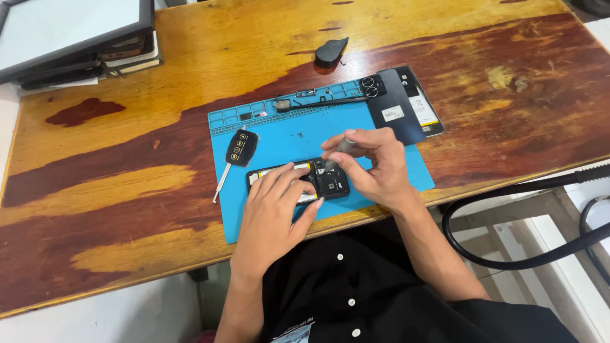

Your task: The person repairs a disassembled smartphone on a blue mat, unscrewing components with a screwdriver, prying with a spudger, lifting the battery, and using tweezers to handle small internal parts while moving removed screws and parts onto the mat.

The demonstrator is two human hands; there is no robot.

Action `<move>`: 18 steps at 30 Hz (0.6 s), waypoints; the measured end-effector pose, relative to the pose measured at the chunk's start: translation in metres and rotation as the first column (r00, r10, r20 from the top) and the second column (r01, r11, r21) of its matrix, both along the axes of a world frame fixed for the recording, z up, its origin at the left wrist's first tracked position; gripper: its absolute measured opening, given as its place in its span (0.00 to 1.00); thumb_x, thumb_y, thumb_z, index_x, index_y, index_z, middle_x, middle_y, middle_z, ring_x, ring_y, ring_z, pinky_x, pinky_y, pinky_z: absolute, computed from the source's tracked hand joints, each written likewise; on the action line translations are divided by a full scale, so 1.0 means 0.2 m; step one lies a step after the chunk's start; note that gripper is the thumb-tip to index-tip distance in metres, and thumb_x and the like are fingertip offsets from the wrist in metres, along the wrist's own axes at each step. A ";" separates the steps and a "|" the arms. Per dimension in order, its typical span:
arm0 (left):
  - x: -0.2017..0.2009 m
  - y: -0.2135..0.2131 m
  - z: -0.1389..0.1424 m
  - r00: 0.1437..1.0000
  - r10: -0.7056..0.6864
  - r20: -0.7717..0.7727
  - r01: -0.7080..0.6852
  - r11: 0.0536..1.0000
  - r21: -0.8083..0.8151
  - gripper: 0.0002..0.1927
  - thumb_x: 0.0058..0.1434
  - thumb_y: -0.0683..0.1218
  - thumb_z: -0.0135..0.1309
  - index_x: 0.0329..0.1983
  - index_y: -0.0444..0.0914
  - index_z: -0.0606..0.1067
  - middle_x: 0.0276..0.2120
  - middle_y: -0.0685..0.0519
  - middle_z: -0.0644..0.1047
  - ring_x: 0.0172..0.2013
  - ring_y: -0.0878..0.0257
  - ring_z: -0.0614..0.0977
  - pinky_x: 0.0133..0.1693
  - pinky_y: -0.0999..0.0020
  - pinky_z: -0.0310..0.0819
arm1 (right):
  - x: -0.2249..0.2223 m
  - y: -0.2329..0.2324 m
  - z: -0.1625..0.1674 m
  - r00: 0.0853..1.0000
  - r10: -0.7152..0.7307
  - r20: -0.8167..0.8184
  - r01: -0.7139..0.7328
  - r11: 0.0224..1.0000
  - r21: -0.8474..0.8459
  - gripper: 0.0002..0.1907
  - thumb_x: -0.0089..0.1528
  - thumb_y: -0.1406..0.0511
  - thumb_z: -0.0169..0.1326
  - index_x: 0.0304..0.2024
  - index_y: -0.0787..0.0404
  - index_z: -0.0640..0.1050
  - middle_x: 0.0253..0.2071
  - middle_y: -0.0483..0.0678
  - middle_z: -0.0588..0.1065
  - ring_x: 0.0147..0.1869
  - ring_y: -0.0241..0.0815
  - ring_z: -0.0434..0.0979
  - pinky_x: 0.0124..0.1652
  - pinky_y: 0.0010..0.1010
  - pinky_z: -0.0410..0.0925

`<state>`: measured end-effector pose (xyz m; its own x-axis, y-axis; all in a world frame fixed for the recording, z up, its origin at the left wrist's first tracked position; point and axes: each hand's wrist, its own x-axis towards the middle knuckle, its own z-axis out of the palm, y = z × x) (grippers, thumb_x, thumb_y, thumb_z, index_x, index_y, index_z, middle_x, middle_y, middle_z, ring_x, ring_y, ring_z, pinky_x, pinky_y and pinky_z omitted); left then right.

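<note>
An opened black phone lies face down on a blue work mat, its insides showing. My left hand rests flat on the phone's left part and holds it down. My right hand grips a slim grey screwdriver whose tip touches the phone's upper inside, near the right end.
A black car key with a metal blade lies on the mat's left. The phone's black back cover sits at the mat's top right. A black pick-shaped tool lies further back. Books and a framed board are at far left. Black cables hang right.
</note>
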<state>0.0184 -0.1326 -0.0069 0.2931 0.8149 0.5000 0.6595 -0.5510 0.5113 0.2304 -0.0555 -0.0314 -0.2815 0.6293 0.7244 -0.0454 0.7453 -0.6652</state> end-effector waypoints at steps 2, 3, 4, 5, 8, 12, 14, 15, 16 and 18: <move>0.00 0.01 0.00 1.000 0.002 -0.005 -0.002 1.000 0.011 0.11 0.60 0.49 0.61 0.40 0.39 0.77 0.54 0.48 0.78 0.60 0.47 0.75 0.58 0.51 0.65 | -0.01 0.01 0.00 0.999 0.027 0.017 -0.027 0.999 0.019 0.22 0.68 0.78 0.56 0.58 0.60 0.63 0.43 0.57 0.77 0.53 0.51 0.85 0.50 0.38 0.81; 0.00 0.01 0.00 1.000 0.000 -0.004 0.001 1.000 0.013 0.11 0.60 0.49 0.61 0.40 0.39 0.77 0.53 0.48 0.78 0.60 0.47 0.75 0.58 0.51 0.65 | -0.01 0.01 0.00 0.999 0.043 0.028 -0.043 0.999 0.028 0.22 0.68 0.78 0.56 0.59 0.61 0.63 0.41 0.56 0.77 0.53 0.50 0.85 0.50 0.38 0.81; 0.00 0.01 0.00 1.000 0.000 -0.002 0.000 1.000 0.015 0.11 0.60 0.50 0.61 0.40 0.39 0.77 0.53 0.48 0.78 0.60 0.47 0.75 0.57 0.52 0.66 | -0.01 0.01 0.01 0.999 0.036 0.036 -0.037 0.999 0.025 0.22 0.68 0.78 0.57 0.58 0.61 0.63 0.41 0.56 0.77 0.53 0.50 0.85 0.49 0.38 0.81; 0.01 0.01 -0.01 1.000 0.001 0.001 -0.001 1.000 0.012 0.11 0.60 0.50 0.61 0.40 0.39 0.77 0.53 0.48 0.78 0.60 0.47 0.74 0.57 0.52 0.66 | -0.01 0.01 0.01 0.999 0.029 0.044 -0.030 0.999 0.018 0.22 0.68 0.78 0.57 0.58 0.61 0.63 0.41 0.56 0.77 0.53 0.50 0.85 0.49 0.38 0.81; 0.01 0.01 -0.01 1.000 -0.007 0.010 0.007 1.000 0.018 0.12 0.60 0.50 0.61 0.40 0.39 0.77 0.53 0.48 0.78 0.60 0.47 0.74 0.57 0.51 0.66 | -0.02 0.00 0.02 0.999 0.025 0.039 -0.025 1.000 -0.004 0.21 0.68 0.77 0.56 0.58 0.61 0.64 0.41 0.56 0.77 0.54 0.50 0.84 0.49 0.38 0.81; 0.01 0.00 -0.01 1.000 -0.009 0.012 0.009 1.000 0.020 0.12 0.61 0.50 0.61 0.40 0.38 0.77 0.53 0.47 0.78 0.59 0.46 0.74 0.57 0.51 0.65 | -0.01 0.01 0.02 0.999 0.031 0.042 -0.030 0.999 -0.026 0.20 0.69 0.77 0.57 0.58 0.60 0.65 0.40 0.55 0.77 0.53 0.49 0.84 0.49 0.38 0.82; 0.01 0.00 -0.02 1.000 -0.011 0.013 0.011 1.000 0.022 0.12 0.60 0.50 0.61 0.41 0.38 0.77 0.53 0.47 0.78 0.59 0.46 0.74 0.56 0.51 0.65 | -0.02 0.02 0.02 0.998 0.022 0.055 -0.021 1.000 -0.012 0.20 0.68 0.77 0.57 0.58 0.60 0.65 0.39 0.54 0.77 0.53 0.49 0.84 0.48 0.37 0.82; 0.01 0.00 -0.02 1.000 -0.012 0.012 0.012 1.000 0.020 0.12 0.60 0.50 0.61 0.41 0.38 0.77 0.53 0.47 0.78 0.59 0.46 0.74 0.57 0.51 0.65 | -0.02 0.02 0.02 0.998 0.016 0.061 -0.016 1.000 -0.004 0.20 0.68 0.77 0.57 0.57 0.60 0.65 0.39 0.54 0.77 0.53 0.49 0.85 0.48 0.37 0.82; 0.01 0.00 -0.02 1.000 -0.013 0.011 0.012 1.000 0.018 0.12 0.60 0.50 0.61 0.41 0.38 0.77 0.53 0.47 0.78 0.59 0.46 0.74 0.57 0.51 0.65 | -0.03 0.02 0.03 0.998 0.012 0.063 -0.012 1.000 0.000 0.20 0.68 0.77 0.57 0.57 0.61 0.65 0.39 0.54 0.77 0.53 0.49 0.85 0.47 0.37 0.82; 0.01 0.01 -0.02 1.000 -0.013 0.007 0.013 1.000 0.018 0.12 0.60 0.51 0.61 0.40 0.38 0.77 0.53 0.47 0.78 0.60 0.46 0.74 0.57 0.50 0.65 | -0.03 0.02 0.03 0.998 0.003 0.069 -0.004 1.000 0.006 0.20 0.68 0.78 0.57 0.57 0.61 0.66 0.39 0.55 0.77 0.53 0.48 0.85 0.46 0.35 0.82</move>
